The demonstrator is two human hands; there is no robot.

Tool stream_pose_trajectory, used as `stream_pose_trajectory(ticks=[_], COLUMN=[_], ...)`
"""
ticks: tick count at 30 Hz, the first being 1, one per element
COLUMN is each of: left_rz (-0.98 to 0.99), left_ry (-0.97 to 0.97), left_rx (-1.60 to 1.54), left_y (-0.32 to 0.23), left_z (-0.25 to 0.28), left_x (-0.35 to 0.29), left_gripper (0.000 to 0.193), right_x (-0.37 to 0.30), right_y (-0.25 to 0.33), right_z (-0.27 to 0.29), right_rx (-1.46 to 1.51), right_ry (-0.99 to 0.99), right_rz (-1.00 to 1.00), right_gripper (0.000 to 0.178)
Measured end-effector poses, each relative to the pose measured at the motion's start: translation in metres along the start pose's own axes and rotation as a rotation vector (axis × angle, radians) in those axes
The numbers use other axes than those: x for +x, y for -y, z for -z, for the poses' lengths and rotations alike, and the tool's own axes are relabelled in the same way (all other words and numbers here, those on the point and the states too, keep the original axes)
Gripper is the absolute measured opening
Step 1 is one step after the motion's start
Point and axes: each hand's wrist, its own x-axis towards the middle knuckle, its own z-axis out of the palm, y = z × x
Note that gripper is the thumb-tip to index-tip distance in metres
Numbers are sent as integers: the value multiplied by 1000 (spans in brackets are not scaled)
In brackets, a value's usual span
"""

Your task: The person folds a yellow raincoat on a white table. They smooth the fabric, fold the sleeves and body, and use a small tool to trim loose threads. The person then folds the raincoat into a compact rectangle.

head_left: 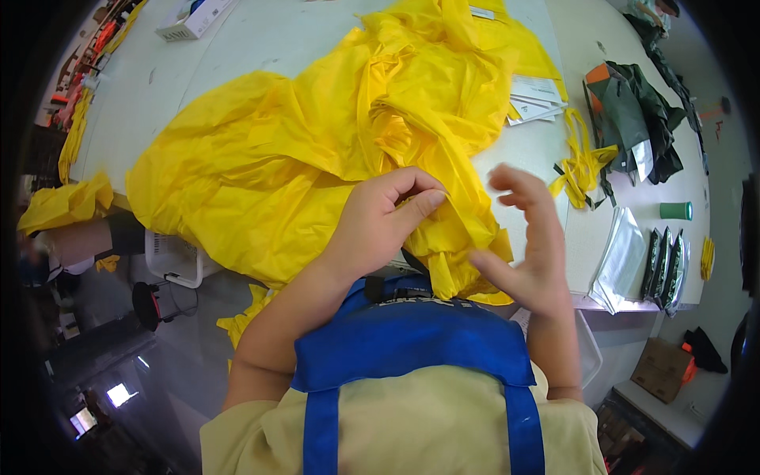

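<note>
A large, crumpled yellow garment (253,150) of thin, slightly shiny cloth spreads over the table and hangs past its near edge toward my body. My left hand (378,218) is closed in a pinch, thumb against forefinger, on a fold of it close to my apron. To the right, my right hand (534,245) is raised beside the cloth, thumb and fingers apart, slightly smeared by motion. Nothing shows between those fingers. Part of the garment lies hidden behind my left hand and wrist.
White paper slips (534,99) lie by the cloth's right side. Farther right are yellow straps (584,162), a dark green folded item (633,119), a green roll (675,210), clear plastic bags (617,261) and dark packets (665,265). A white box (190,22) stands far left; a white basket (172,257) sits below the table.
</note>
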Motion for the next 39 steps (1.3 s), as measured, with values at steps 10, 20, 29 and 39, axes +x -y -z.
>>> stream_pose_trajectory(ticks=[10,20,29,39], left_rz=[217,14,90,176], left_ry=[93,79,99,81], left_rx=[-394,-44,-129,-204], left_y=[-3,-8,-14,-22], left_z=[-1,-4,-8,-8], left_x=[-11,-10,-6,-6], left_gripper=[24,20,18,11], right_x=[-17,-160,-103,-9], right_y=[-32,-237,-181,-11], right_z=[-12,-23,7,15], right_rx=[720,-822,252,-458], right_ry=[-128,-136,-579,-86], right_rz=[-466,-1048,-774,311], right_gripper=[16,55,20,41])
